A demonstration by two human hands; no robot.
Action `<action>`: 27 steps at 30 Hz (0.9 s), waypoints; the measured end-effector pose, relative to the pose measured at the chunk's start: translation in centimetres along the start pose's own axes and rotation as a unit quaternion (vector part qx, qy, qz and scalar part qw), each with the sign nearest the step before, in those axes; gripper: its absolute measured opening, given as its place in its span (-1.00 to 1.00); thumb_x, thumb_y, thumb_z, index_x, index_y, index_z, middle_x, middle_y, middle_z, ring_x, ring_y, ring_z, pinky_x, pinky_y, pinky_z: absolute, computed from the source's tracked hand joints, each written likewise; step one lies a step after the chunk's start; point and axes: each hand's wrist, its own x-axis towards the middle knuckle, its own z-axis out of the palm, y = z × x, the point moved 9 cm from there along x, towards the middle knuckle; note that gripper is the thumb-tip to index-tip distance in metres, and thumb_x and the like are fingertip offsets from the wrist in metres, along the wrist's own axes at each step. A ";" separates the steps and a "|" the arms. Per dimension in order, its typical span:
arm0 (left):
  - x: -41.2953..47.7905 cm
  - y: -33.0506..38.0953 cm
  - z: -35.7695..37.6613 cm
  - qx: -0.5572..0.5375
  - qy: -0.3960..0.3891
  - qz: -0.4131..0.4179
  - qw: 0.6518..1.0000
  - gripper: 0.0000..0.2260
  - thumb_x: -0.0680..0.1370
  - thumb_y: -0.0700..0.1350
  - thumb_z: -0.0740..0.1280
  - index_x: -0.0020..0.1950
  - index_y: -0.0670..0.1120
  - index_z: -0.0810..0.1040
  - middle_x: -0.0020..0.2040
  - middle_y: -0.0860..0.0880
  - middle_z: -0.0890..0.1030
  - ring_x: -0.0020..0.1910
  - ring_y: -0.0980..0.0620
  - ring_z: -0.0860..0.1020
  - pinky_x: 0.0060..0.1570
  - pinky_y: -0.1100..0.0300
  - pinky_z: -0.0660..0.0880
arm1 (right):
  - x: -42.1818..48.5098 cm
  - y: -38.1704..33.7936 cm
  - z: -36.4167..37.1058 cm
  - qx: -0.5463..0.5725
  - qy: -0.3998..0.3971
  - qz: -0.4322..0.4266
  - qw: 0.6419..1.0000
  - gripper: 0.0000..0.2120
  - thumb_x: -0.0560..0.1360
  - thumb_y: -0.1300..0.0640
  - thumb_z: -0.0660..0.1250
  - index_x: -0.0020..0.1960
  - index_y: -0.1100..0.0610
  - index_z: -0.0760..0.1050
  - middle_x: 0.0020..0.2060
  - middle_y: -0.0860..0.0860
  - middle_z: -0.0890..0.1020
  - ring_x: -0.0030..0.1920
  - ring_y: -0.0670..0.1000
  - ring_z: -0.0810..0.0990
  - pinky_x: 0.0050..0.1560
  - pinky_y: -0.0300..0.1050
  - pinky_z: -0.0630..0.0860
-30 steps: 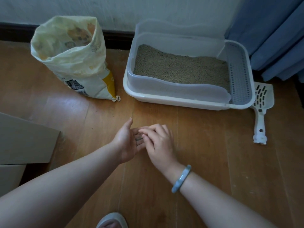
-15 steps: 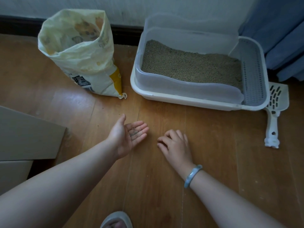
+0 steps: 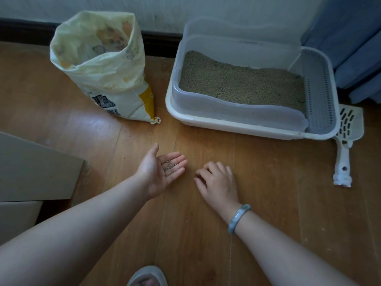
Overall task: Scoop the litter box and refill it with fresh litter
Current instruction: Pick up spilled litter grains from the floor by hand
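Note:
A white litter box (image 3: 226, 123) with a translucent high rim stands against the wall, filled with brownish litter (image 3: 241, 83); a grey perforated step (image 3: 318, 89) forms its right end. An open yellow-white litter bag (image 3: 107, 67) stands upright left of it. A white slotted scoop (image 3: 346, 141) lies on the floor by the box's right corner. My left hand (image 3: 162, 172) is held palm up above the floor, fingers straight, with several litter grains lying on it. My right hand (image 3: 218, 182) is palm down on the floor beside it, fingers curled, fingertips at the boards.
Wooden floorboards (image 3: 268, 182) run below the hands. A beige cardboard flap (image 3: 35, 168) sticks in from the left. Blue curtains (image 3: 354, 38) hang at the right behind the box. A slippered foot (image 3: 147, 277) shows at the bottom edge.
My hands were together, right fingers over the left palm. They have separated: the left palm stays up with grains on it, and the right hand has dropped to the floor further right.

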 end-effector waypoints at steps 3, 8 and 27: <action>0.0 0.0 -0.1 -0.001 -0.003 0.000 1.000 -0.43 0.63 0.20 -0.02 0.12 -0.23 0.54 0.08 -0.18 0.64 0.04 -0.07 0.64 -0.01 0.10 0.57 | -0.1 -0.1 0.4 -0.005 -0.004 -0.004 1.000 -0.93 0.36 0.08 0.46 -0.19 0.01 0.58 -0.26 -0.08 0.55 -0.22 0.01 0.48 -0.20 -0.11 0.35; 0.0 0.1 -0.1 -0.002 -0.003 0.002 1.000 -0.44 0.63 0.20 -0.02 0.12 -0.23 0.54 0.08 -0.19 0.64 0.05 -0.07 0.63 -0.01 0.10 0.58 | 0.1 -0.5 0.6 -0.019 -0.005 -0.016 1.000 -0.94 0.39 0.11 0.44 -0.19 0.03 0.55 -0.26 -0.06 0.54 -0.22 0.01 0.48 -0.20 -0.13 0.33; 0.0 0.3 -0.3 -0.009 -0.001 0.000 1.000 -0.43 0.62 0.21 -0.01 0.15 -0.24 0.53 0.12 -0.20 0.63 0.09 -0.09 0.61 0.06 0.08 0.55 | 0.2 -2.2 1.2 -0.056 -0.010 -0.049 0.997 -0.92 0.39 0.12 0.41 -0.23 0.06 0.52 -0.29 -0.02 0.52 -0.24 0.04 0.47 -0.22 -0.07 0.37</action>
